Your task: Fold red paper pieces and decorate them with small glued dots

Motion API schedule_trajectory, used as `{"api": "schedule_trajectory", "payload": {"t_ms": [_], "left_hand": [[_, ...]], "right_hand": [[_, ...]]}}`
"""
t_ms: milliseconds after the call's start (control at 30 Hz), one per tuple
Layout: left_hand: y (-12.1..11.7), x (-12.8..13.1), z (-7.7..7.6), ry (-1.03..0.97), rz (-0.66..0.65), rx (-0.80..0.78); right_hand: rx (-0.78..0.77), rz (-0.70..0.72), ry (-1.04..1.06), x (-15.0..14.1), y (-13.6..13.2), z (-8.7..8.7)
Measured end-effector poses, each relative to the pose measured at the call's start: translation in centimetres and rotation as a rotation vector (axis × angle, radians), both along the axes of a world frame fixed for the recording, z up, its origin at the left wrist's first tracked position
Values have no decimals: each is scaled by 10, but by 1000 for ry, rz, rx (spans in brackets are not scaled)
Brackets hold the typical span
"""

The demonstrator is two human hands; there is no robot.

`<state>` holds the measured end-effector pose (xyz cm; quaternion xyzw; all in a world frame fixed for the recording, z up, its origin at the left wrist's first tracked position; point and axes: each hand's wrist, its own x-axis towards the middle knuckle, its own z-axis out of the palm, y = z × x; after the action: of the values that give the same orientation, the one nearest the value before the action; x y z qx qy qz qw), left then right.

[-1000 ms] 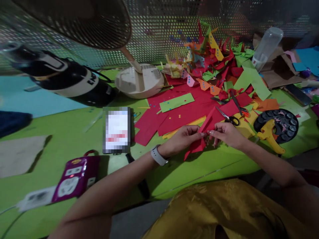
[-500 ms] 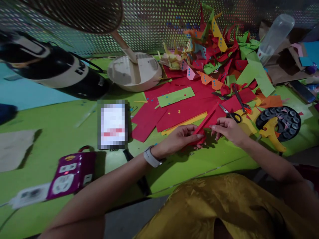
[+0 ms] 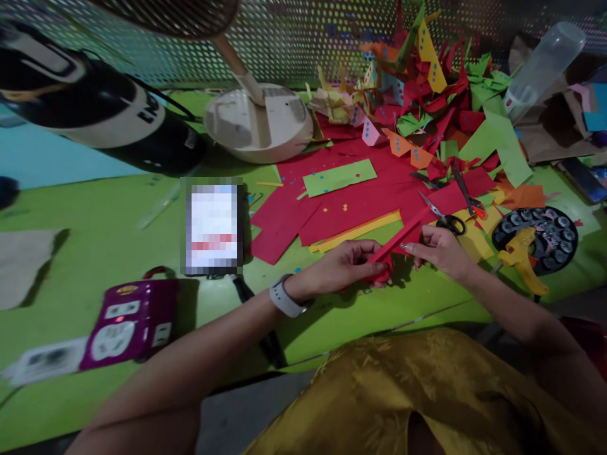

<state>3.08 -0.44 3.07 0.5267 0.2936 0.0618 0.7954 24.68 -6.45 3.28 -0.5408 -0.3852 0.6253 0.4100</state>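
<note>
A folded red paper piece (image 3: 399, 240) with a long narrow strip slants up to the right between my hands. My left hand (image 3: 345, 268), a grey watch on its wrist, is closed on the paper's lower left part, thumb on top. On the other side, my right hand (image 3: 443, 254) pinches the paper's right part between thumb and fingers. Part of the paper is hidden behind the fingers. Just beyond my right hand lie black-handled scissors (image 3: 450, 222). A yellow strip (image 3: 355, 232) and flat red sheets (image 3: 351, 212) lie beyond my left hand.
Folded, dotted paper shapes (image 3: 427, 95) are heaped at the back. On the right are a yellow glue gun (image 3: 524, 256), a round black tray (image 3: 557, 237) and a clear bottle (image 3: 545, 66). A phone (image 3: 212, 227), purple power box (image 3: 130, 322), black bottle (image 3: 118, 120) and fan base (image 3: 284, 123) stand left.
My right hand has moved slightly away from the left and sits again at the paper's right side. My left hand has kept its hold. The whole view has shifted a little.
</note>
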Motion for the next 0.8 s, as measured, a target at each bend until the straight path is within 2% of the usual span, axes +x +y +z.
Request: {"api": "schedule_trajectory", "payload": {"t_ms": [133, 267, 400, 500, 567, 667, 733, 800], "left_hand": [[5, -3, 6, 13, -93, 56], [10, -9, 12, 44, -173, 121], [24, -20, 18, 76, -5, 227], [38, -28, 21, 26, 236, 299], [44, -29, 19, -105, 431, 227], [42, -21, 10, -296, 647, 5], [33, -11, 1, -331, 670, -148], [20, -1, -7, -288, 617, -263]], "right_hand": [[36, -6, 36, 7, -2, -2], [49, -53, -23, 15, -1, -2], [68, -97, -37, 22, 1, 1], [26, 16, -30, 25, 2, 2], [-4, 64, -5, 24, 2, 1], [-23, -11, 54, 15, 1, -3], [-43, -62, 83, 8, 0, -7], [-72, -55, 94, 2, -1, -10]]}}
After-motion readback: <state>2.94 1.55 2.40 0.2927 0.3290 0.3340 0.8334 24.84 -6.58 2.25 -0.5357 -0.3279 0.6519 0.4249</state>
